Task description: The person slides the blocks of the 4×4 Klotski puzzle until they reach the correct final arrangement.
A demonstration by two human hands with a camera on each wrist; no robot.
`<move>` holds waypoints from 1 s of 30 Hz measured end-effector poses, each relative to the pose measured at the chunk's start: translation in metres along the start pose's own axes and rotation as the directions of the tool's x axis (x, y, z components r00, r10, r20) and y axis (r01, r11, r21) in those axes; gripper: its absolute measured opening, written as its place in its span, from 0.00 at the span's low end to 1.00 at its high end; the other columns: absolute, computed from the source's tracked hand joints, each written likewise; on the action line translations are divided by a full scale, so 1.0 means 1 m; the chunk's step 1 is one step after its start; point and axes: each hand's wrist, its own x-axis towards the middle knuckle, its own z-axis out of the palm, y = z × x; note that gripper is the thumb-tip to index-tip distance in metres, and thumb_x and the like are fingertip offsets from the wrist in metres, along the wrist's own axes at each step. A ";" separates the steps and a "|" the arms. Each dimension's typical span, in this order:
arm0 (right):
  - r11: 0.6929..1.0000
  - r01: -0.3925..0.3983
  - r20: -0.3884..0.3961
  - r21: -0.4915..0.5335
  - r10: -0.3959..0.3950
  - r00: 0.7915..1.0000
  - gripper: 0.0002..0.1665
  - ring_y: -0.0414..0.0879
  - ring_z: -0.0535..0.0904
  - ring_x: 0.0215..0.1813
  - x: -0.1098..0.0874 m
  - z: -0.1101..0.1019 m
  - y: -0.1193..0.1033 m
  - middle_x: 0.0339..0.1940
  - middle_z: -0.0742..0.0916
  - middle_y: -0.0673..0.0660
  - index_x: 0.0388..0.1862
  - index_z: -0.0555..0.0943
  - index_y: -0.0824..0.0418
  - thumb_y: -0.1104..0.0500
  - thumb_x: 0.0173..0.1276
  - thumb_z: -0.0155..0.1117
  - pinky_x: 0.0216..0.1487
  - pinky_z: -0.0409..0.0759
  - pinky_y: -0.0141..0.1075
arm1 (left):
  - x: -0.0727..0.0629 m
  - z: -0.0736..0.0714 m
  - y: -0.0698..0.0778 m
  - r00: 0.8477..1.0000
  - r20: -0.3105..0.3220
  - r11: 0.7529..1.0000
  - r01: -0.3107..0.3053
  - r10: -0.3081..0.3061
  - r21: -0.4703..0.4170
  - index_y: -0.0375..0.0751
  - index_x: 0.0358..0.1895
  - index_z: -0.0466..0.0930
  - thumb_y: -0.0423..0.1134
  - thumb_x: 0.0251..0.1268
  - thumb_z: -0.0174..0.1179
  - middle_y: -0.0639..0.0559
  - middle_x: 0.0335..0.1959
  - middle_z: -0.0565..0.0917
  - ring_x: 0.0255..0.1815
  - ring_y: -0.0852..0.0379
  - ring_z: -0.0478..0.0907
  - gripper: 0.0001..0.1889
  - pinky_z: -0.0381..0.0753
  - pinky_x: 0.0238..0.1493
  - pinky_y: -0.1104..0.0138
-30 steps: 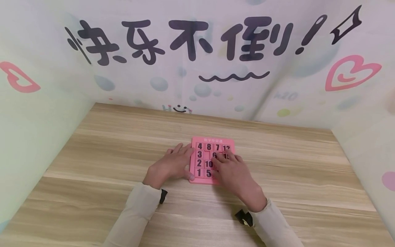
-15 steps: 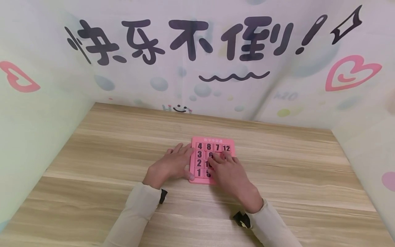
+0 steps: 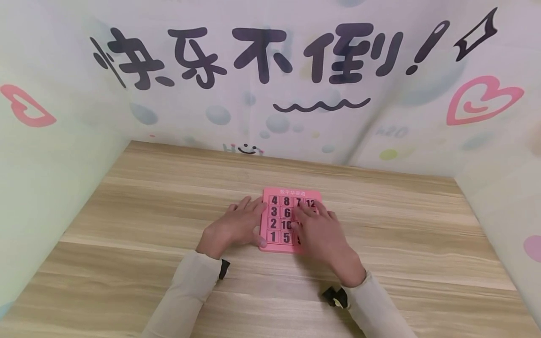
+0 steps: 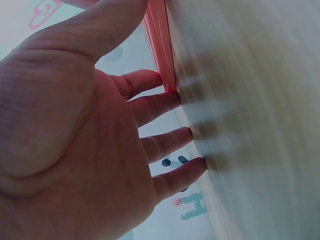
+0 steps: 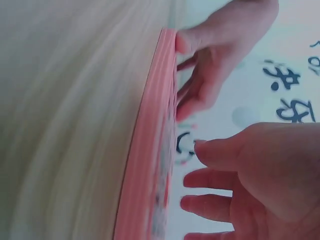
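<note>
A pink number sliding puzzle (image 3: 274,249) lies flat on the wooden table, its black-numbered tiles facing up. My left hand (image 3: 237,224) rests along its left side, fingertips at the edge and thumb by the near-left corner. In the left wrist view those fingers (image 4: 160,107) are fairly straight, and two of them meet the pink side wall (image 4: 167,65). Over the right part of the tiles is my right hand (image 3: 322,232), hiding several numbers. The right wrist view shows its fingers (image 5: 210,206) loosely extended just above the tile face. The 6 tile (image 3: 287,212) sits beside the 3 tile (image 3: 274,211).
Wood-grain tabletop (image 3: 169,188) surrounds the puzzle. A white printed backdrop (image 3: 190,122) with large black characters stands along the far edge, and pale walls close in both sides. Light sleeves with dark wrist pieces (image 3: 335,296) cover the forearms.
The 6 tile has slid left to the 3 tile, filling the gap there. My right hand shifted left with it, then back right with its fingers lifted. My left hand stayed put.
</note>
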 end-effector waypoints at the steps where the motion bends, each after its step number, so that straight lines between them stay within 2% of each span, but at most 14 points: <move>1: 1.000 -0.017 -0.007 0.004 0.018 1.000 0.31 0.65 0.60 0.77 0.001 0.000 0.003 0.75 0.71 0.56 0.73 0.71 0.53 0.44 0.76 0.53 0.70 0.65 0.64 | 0.000 0.000 0.000 1.000 -0.001 1.000 0.000 0.000 -0.004 0.42 0.79 0.52 0.53 0.54 0.73 0.45 0.82 0.48 0.82 0.39 0.38 0.53 0.44 0.79 0.43; 6: 0.999 -0.047 -0.008 0.019 0.047 0.999 0.34 0.67 0.56 0.78 0.004 0.004 0.009 0.77 0.68 0.58 0.75 0.68 0.54 0.42 0.76 0.54 0.69 0.66 0.64 | 0.000 0.000 0.002 1.000 -0.004 1.000 0.001 -0.001 -0.007 0.43 0.79 0.51 0.52 0.54 0.73 0.45 0.82 0.47 0.82 0.40 0.38 0.53 0.43 0.79 0.43; 18: 0.999 -0.050 0.024 0.013 0.050 0.998 0.32 0.64 0.57 0.78 0.005 0.005 0.006 0.77 0.69 0.56 0.73 0.70 0.53 0.42 0.76 0.52 0.71 0.63 0.63 | -0.001 0.000 0.001 1.000 -0.004 1.000 0.011 -0.011 -0.021 0.42 0.79 0.51 0.51 0.53 0.73 0.45 0.82 0.47 0.82 0.40 0.38 0.53 0.42 0.79 0.44; 30: 0.999 0.010 0.047 -0.046 -0.008 0.999 0.30 0.64 0.66 0.74 -0.001 -0.004 0.003 0.72 0.75 0.57 0.68 0.76 0.56 0.42 0.75 0.54 0.67 0.69 0.62 | -0.002 -0.001 0.002 1.000 -0.001 1.000 0.008 -0.008 -0.014 0.42 0.79 0.51 0.52 0.54 0.73 0.45 0.82 0.47 0.82 0.40 0.37 0.53 0.42 0.79 0.43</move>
